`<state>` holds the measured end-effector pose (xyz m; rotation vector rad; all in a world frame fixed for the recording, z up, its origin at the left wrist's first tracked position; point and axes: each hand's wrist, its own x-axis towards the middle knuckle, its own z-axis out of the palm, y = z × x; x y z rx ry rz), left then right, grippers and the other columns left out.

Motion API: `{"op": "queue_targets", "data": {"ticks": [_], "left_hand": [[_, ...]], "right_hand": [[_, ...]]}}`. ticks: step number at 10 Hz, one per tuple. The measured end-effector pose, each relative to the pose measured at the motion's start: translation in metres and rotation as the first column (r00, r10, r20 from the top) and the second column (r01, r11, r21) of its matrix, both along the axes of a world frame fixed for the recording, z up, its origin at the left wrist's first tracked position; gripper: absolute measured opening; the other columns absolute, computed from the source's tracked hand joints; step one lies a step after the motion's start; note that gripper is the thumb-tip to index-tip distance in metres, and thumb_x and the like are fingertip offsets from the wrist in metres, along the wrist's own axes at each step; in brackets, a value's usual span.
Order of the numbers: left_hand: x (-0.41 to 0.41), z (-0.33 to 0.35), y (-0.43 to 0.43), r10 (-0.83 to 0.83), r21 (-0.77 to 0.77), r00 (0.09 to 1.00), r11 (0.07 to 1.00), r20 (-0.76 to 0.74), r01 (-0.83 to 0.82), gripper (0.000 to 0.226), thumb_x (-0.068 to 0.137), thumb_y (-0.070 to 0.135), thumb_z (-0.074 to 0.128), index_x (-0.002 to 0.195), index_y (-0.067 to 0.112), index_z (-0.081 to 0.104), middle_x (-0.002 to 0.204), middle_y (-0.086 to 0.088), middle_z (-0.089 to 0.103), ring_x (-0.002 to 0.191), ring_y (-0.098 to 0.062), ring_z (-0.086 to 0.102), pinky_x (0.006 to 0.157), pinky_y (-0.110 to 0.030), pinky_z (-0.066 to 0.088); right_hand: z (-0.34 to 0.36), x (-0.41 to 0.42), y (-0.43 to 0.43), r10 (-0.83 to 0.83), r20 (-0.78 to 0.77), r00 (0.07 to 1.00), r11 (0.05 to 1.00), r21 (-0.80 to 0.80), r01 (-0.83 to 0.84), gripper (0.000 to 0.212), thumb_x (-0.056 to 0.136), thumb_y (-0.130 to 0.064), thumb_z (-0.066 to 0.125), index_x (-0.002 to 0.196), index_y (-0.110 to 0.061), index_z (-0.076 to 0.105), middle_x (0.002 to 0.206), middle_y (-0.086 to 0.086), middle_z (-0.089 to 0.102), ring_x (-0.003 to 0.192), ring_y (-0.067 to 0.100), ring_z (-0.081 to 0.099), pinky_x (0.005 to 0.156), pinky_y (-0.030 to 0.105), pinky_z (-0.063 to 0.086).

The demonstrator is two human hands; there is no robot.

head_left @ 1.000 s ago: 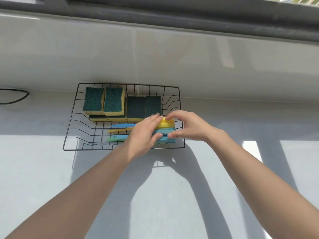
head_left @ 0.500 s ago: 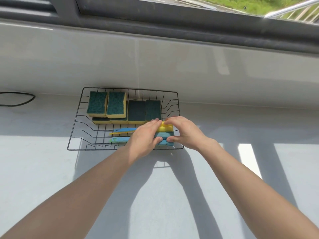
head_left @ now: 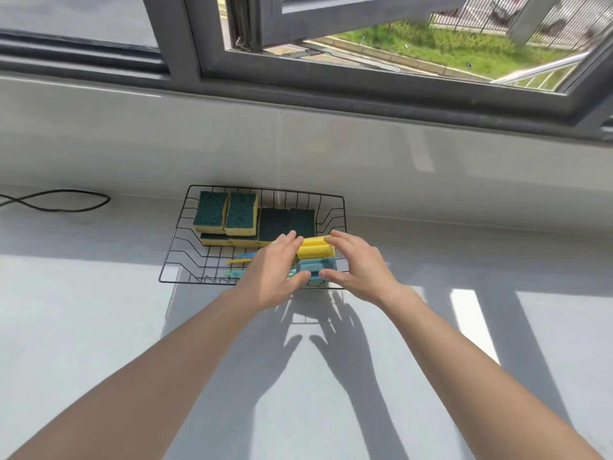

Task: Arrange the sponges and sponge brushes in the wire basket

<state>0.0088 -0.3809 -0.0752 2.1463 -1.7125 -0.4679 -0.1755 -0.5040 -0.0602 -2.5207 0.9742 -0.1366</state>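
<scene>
A black wire basket (head_left: 172, 260) sits on the white counter against the wall. At its back lie green-and-yellow sponges: two stacked pairs on the left (head_left: 225, 214) and two darker ones (head_left: 287, 223) beside them. Along the front lie sponge brushes, a yellow head (head_left: 313, 251) and a blue head (head_left: 315, 268) at the right end, with their thin handles (head_left: 240, 259) pointing left. My left hand (head_left: 275, 270) and my right hand (head_left: 358, 267) flank the two heads with fingers spread. Only the fingertips and thumbs are at the heads, without a grip.
A black cable (head_left: 66, 200) loops on the counter at the far left. The white wall and the dark window frame (head_left: 331, 91) rise just behind the basket. The window stands ajar. Sunlit counter (head_left: 298, 376) stretches in front of the basket.
Both hands loosened from the brush heads and spread their fingers, drawing back slightly. The view tilted up, so the window now shows. The basket and sponges stayed put.
</scene>
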Motion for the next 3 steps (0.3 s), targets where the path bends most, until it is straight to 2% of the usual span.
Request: {"op": "queue_targets", "data": {"ticks": [1,3], "left_hand": [[0.000,0.012,0.019,0.077,-0.019,0.995,0.997,0.066,-0.076,0.080,0.093,0.059,0.050,0.157,0.020,0.024,0.166,-0.005,0.022,0.152,-0.023,0.021,0.118,-0.050,0.028],[0.001,0.026,0.065,0.203,-0.056,0.951,0.979,0.231,-0.195,0.084,0.091,0.070,0.035,0.158,0.024,0.016,0.168,-0.002,0.011,0.154,-0.022,0.008,0.120,-0.051,0.017]], "right_hand": [[0.006,0.000,0.019,-0.036,0.020,0.999,0.995,-0.098,0.038,0.073,0.085,-0.064,0.062,0.148,-0.034,0.040,0.159,-0.006,0.039,0.145,0.018,0.033,0.110,0.048,0.037],[0.020,0.007,0.056,-0.105,-0.033,0.994,0.966,-0.239,0.094,0.086,0.084,-0.078,0.046,0.156,-0.035,0.024,0.166,-0.004,0.023,0.153,0.022,0.016,0.114,0.046,0.028]]}}
